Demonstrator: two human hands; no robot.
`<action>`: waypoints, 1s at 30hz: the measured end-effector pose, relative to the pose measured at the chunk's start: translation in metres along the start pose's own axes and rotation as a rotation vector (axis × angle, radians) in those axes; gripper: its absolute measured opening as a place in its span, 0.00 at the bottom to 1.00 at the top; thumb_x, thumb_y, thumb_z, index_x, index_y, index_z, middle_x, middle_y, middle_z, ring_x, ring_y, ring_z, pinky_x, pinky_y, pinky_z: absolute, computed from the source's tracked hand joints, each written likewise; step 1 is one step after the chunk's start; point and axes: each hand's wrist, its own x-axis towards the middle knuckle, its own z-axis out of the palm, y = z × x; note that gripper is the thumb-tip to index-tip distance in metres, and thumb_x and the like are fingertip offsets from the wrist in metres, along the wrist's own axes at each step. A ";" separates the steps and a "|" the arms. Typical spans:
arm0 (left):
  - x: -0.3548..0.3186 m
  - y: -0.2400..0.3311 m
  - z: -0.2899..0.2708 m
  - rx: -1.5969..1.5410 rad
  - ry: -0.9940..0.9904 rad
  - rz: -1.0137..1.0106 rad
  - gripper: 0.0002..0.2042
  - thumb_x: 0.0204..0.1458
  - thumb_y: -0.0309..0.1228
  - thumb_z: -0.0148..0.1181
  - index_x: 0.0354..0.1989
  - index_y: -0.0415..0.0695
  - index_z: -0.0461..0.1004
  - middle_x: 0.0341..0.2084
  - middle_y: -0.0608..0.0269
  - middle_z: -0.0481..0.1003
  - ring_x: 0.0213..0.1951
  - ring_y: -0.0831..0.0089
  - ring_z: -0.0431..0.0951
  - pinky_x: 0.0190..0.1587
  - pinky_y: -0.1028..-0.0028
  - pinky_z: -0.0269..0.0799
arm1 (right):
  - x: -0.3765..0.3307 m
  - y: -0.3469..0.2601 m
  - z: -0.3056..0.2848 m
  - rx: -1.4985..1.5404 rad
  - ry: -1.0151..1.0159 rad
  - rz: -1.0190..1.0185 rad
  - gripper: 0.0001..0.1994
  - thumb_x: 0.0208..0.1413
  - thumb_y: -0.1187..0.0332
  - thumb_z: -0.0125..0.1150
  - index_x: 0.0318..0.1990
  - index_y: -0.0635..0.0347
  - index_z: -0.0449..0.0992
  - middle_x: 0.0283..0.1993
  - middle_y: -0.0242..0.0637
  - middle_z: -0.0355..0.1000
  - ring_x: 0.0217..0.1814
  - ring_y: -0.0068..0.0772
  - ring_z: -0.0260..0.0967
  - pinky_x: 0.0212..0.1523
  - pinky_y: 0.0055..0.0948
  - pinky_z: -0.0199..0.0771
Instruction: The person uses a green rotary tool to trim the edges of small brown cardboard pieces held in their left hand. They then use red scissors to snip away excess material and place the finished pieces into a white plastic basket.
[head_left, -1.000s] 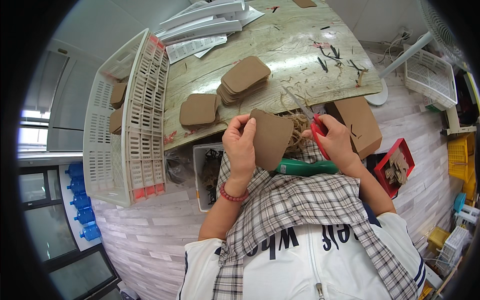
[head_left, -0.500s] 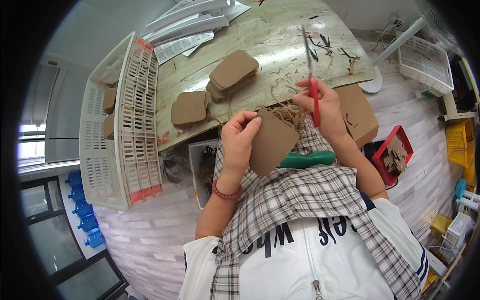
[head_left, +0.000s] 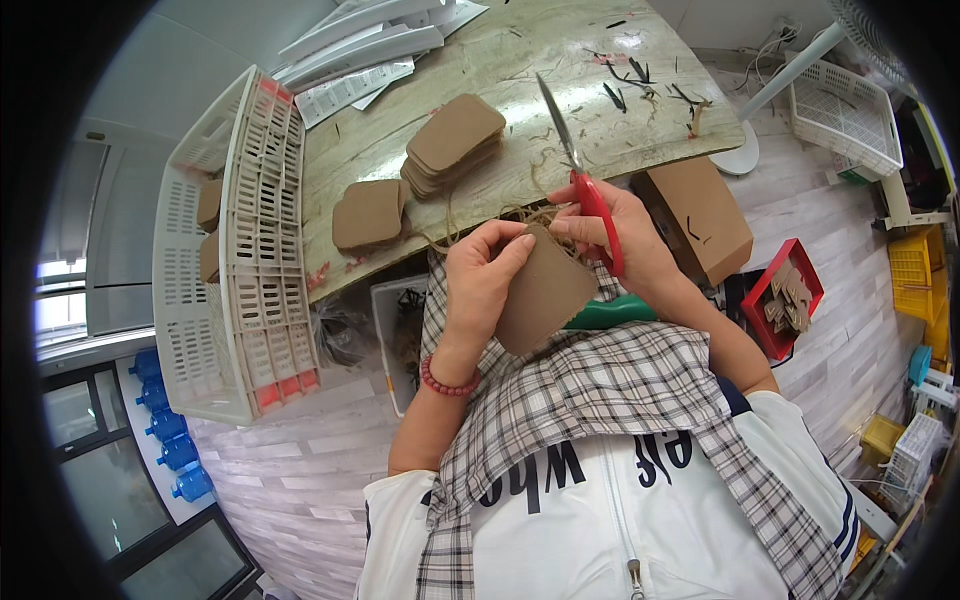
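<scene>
Currently left hand grips a brown cardboard tag by its left edge, fingers curled over the top, held up in front of the chest just near of the table edge. Right hand is clenched through the red handles of a pair of scissors, blades pointing far and slightly left over the table, and its fingertips touch the tag's top right corner. Loose twine tangles just far of both hands, running onto the table. A red bead bracelet sits on the left wrist.

On the table, far-left of the hands: a stack of brown tags, and a smaller stack left of it near the edge. Dark scraps lie scattered at the far right. White sheets at the far left corner. A white slatted crate stands left of the table with a few brown tags inside. Right of the hands, a brown cardboard box; further right on the floor, a red tray with brown pieces. A green object peeks out below the tag, partly hidden.
</scene>
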 end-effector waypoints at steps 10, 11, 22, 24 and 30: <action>0.002 -0.006 -0.001 0.099 0.006 0.003 0.06 0.54 0.26 0.59 0.36 0.36 0.76 0.27 0.72 0.75 0.29 0.87 0.70 0.32 0.85 0.67 | -0.001 0.000 0.000 0.030 -0.006 0.025 0.19 0.48 0.70 0.69 0.47 0.65 0.73 0.32 0.29 0.74 0.25 0.12 0.64 0.24 0.12 0.60; 0.002 -0.007 -0.001 0.112 0.015 0.004 0.06 0.54 0.26 0.59 0.36 0.36 0.76 0.27 0.72 0.75 0.29 0.87 0.70 0.32 0.84 0.67 | -0.001 -0.001 0.000 0.027 -0.006 0.017 0.19 0.48 0.70 0.69 0.47 0.65 0.73 0.33 0.29 0.73 0.26 0.12 0.64 0.24 0.12 0.60; 0.002 -0.006 0.002 0.271 0.117 0.066 0.06 0.54 0.26 0.58 0.34 0.35 0.75 0.24 0.72 0.74 0.27 0.88 0.69 0.30 0.84 0.66 | 0.002 0.016 0.008 -0.205 0.159 -0.215 0.20 0.49 0.74 0.67 0.50 0.65 0.71 0.33 0.29 0.72 0.31 0.13 0.67 0.30 0.12 0.65; 0.002 -0.006 0.000 0.228 0.129 0.064 0.06 0.54 0.26 0.58 0.34 0.35 0.75 0.24 0.72 0.74 0.27 0.88 0.69 0.30 0.84 0.66 | 0.002 0.013 0.005 -0.146 0.174 -0.203 0.19 0.49 0.75 0.65 0.50 0.66 0.71 0.33 0.29 0.72 0.29 0.12 0.65 0.28 0.12 0.63; 0.003 -0.008 -0.008 0.102 0.142 0.060 0.05 0.55 0.26 0.58 0.34 0.35 0.75 0.26 0.74 0.74 0.28 0.89 0.68 0.31 0.85 0.65 | 0.000 0.012 -0.014 -0.118 0.141 -0.182 0.16 0.51 0.73 0.65 0.47 0.65 0.71 0.33 0.28 0.71 0.34 0.14 0.66 0.35 0.15 0.67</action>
